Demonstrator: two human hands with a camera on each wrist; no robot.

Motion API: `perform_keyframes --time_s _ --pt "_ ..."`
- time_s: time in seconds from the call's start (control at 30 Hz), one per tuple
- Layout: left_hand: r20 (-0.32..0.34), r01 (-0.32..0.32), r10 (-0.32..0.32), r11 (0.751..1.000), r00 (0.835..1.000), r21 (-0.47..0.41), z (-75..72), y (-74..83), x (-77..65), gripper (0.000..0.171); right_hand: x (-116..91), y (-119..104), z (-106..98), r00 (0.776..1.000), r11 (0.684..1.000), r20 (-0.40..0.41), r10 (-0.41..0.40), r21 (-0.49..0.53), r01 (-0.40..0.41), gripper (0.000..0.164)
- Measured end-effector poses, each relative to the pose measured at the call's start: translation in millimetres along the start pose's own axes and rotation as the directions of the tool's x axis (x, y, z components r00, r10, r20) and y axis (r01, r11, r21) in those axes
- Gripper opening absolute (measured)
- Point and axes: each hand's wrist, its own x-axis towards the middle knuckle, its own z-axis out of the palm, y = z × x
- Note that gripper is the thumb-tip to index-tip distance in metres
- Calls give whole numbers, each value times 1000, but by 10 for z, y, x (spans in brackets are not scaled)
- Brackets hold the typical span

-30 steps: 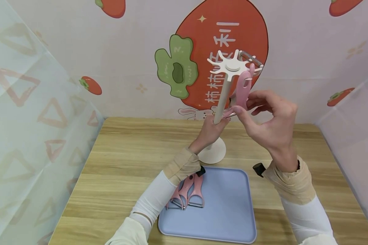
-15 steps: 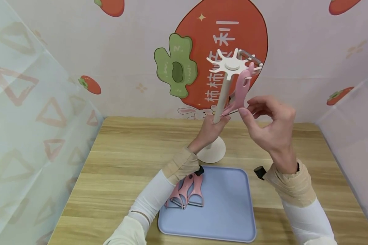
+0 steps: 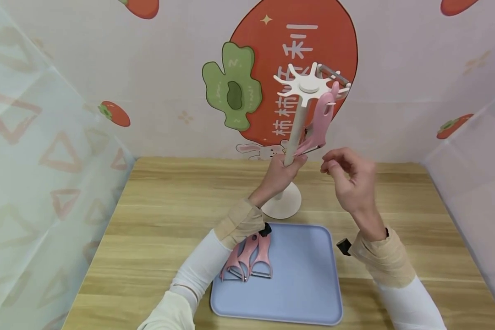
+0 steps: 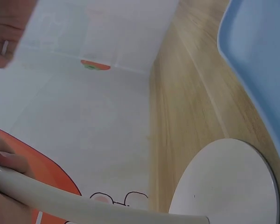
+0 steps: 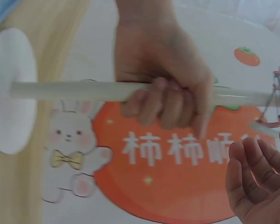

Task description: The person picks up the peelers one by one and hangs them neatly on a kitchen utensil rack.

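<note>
My left hand (image 3: pixel 279 175) grips the white pole (image 3: pixel 296 133) of an upright stand; in the right wrist view its fingers (image 5: pixel 154 109) wrap round the pole. Arms with upturned ends spread from the stand's white top (image 3: pixel 308 85). From the right-hand arms hangs a pink peeler (image 3: pixel 322 118), head down, its blade end near my left thumb. Behind it shows a grey bar (image 3: pixel 334 75) at the top, with other parts hidden. My right hand (image 3: pixel 352 178) is below and right of the hanging peeler, apart from it, fingers loosely bent and holding nothing.
A blue tray (image 3: pixel 301 279) lies on the wooden table (image 3: pixel 161 220) in front of the stand's round white base (image 3: pixel 282 204). Several pink peelers (image 3: pixel 264 252) overlap at the tray's left side, partly under my left forearm. A patterned wall covering (image 3: pixel 169 68) stands behind.
My right hand has let go of the hanging peeler and drawn away down and to the right. The peeler stays on the stand, tilted slightly more. My left hand keeps holding the pole.
</note>
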Motion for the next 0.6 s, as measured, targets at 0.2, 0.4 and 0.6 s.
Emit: perform_keyframes --time_s 0.2,0.4,0.6 --pt "35 4 -4 1000 999 9 -20 36 24 52 -152 269 148 966 979 163 201 11 -206 14" --pt "69 -33 35 999 997 -26 -29 9 10 47 -165 384 273 953 958 224 203 158 -241 26" --pt "112 -150 161 984 981 -97 -100 -124 -46 27 -66 354 412 969 953 218 113 251 -168 39"
